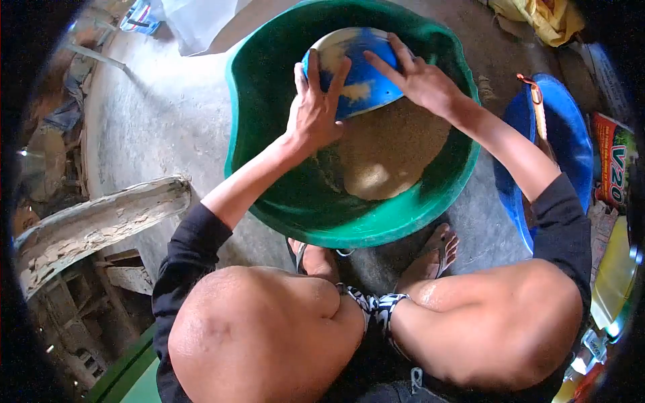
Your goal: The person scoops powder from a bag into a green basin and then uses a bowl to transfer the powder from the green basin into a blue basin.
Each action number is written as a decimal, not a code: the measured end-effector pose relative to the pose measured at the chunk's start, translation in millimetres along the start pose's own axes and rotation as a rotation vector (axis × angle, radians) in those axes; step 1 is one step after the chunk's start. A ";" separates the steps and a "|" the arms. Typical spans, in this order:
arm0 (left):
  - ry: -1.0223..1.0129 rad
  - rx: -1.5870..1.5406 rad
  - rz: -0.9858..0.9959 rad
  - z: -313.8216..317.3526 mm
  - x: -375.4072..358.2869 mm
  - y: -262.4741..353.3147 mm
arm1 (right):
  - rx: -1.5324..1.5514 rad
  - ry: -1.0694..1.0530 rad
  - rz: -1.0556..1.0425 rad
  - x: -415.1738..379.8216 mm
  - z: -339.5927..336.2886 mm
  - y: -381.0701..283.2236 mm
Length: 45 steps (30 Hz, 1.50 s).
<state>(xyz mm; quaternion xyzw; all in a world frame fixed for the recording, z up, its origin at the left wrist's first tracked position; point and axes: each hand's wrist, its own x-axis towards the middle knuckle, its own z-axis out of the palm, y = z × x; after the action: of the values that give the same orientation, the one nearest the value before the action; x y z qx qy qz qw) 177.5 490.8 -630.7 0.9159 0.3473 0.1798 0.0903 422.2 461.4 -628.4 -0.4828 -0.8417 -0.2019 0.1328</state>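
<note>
Both my hands grip a blue bowl [368, 57] with pale worn or dusty patches, tilted over the far part of a large green tub [349, 236]. My left hand [312, 111] has its fingers spread along the bowl's left side, thumb at the near edge. On the right side, my right hand [420, 79] lays its fingers over the bowl's top and rim. Below the bowl, a heap of brown, meal-like grain or powder [393, 151] covers the tub's bottom right. Part of the heap is hidden behind the bowl.
My feet stand close against the tub's near side. Right of it is a blue basin [571, 114] with a brown handled object inside, beside a red-and-green printed bag [613, 161]. A rough wooden beam [107, 218] lies left. A white sheet or sack [201, 20] and yellow bag [547, 20] are behind.
</note>
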 end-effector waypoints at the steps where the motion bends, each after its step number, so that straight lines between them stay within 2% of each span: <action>1: -0.075 -0.016 -0.053 -2.6 -2.4 1.1 | -0.039 -0.043 -0.010 -3.5 -8.0 1.4; 2: -0.051 -0.038 -0.038 -3.6 -2.4 1.7 | -0.041 -0.035 -0.016 -3.3 -16.0 0.6; 4: -0.017 -0.056 -0.024 -4.5 -2.0 3.9 | 0.015 -0.374 0.127 -5.3 -29.0 -0.3; 6: -0.053 -0.094 -0.051 -9.9 -3.4 11.8 | -0.009 -0.343 0.107 -7.4 -37.5 1.5; 12: -0.079 -0.170 -0.023 -14.9 -8.8 17.8 | 0.130 -0.587 0.118 4.3 -71.0 6.1; 14: -0.179 -0.315 -0.072 -16.7 -9.8 17.2 | 0.243 -0.689 0.086 10.8 -74.8 9.7; 17: -0.290 -0.513 -0.139 -20.2 -3.3 8.5 | 0.390 -0.608 -0.026 19.8 -58.7 27.2; 19: -0.276 -0.556 -0.141 -7.9 3.5 -13.1 | 0.382 -0.600 0.009 18.3 -24.3 47.9; 20: -0.290 -0.619 -0.150 -2.7 7.2 -25.4 | 0.342 -0.692 0.136 39.7 -57.5 30.6; 23: -0.246 -0.677 -0.140 -1.4 17.7 -53.2 | 0.432 -0.573 0.089 49.1 -23.7 46.8; 25: -0.239 -0.718 -0.144 -1.2 26.1 -70.8 | 0.383 -0.570 0.027 50.7 5.3 62.3; 26: -0.214 -0.648 -0.112 -11.7 29.9 -71.1 | 0.357 -0.548 -0.099 51.5 20.9 78.2; 28: -0.206 -0.553 -0.128 -24.3 38.3 -81.6 | 0.635 -0.686 0.357 55.5 -4.5 74.6; 29: -0.167 -0.471 -0.196 -32.6 44.8 -82.2 | 0.670 -0.776 0.440 61.2 -11.6 86.8; 31: -0.162 -0.363 -0.227 -36.7 46.1 -87.6 | 0.650 -0.847 0.534 64.3 -10.7 100.4; 32: -0.350 -0.526 -0.382 -54.4 43.0 -73.8 | 0.698 -0.755 0.517 56.4 -16.8 95.4; 34: -0.413 -0.579 -0.357 -61.3 47.7 -74.7 | 0.824 -0.633 0.554 38.0 -24.6 82.4; 35: -0.480 -0.635 -0.354 -65.1 48.4 -70.9 | 0.786 -0.898 0.624 48.2 -36.3 83.1; 36: -0.548 -0.559 -0.353 -76.9 57.9 -62.4 | 0.783 -0.911 0.624 47.6 -42.8 82.7; 37: -0.637 -0.632 -0.291 -80.6 66.1 -67.7 | 0.778 -0.925 0.625 42.8 -52.9 81.5; 38: -0.731 -0.699 -0.225 -84.4 75.6 -71.5 | 0.934 -0.778 0.651 26.9 -62.3 70.1; 39: -0.774 -0.479 -0.225 -102.2 87.8 -50.1 | 0.982 -0.837 0.638 16.6 -76.8 66.2; 40: -0.774 -0.464 -0.197 -116.4 96.6 -33.0 | 1.021 -0.886 0.626 10.4 -91.0 68.5; 41: -0.728 -0.456 -0.209 -128.2 103.2 -17.3 | 0.995 -0.864 0.719 2.7 -99.9 74.5; 42: -0.683 -0.452 -0.226 -136.1 109.2 -5.3 | 0.991 -0.709 0.754 -14.7 -106.1 86.2; 43: -0.699 -0.477 -0.157 -141.6 123.3 0.0 | 0.982 -0.553 0.782 -31.5 -113.3 98.5; 44: -0.723 -0.469 -0.117 -147.3 140.4 9.8 | 1.143 -0.545 0.952 -40.4 -131.0 98.7; 45: -0.747 -0.463 -0.068 -158.8 156.7 27.1 | 1.244 -0.510 1.011 -48.4 -157.1 98.9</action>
<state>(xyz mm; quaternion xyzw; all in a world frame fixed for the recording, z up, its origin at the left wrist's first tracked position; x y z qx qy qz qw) 240.3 581.9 -435.2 0.8617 0.2714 -0.0934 0.4185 536.5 395.8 -489.0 -0.6715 -0.4860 0.4978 0.2550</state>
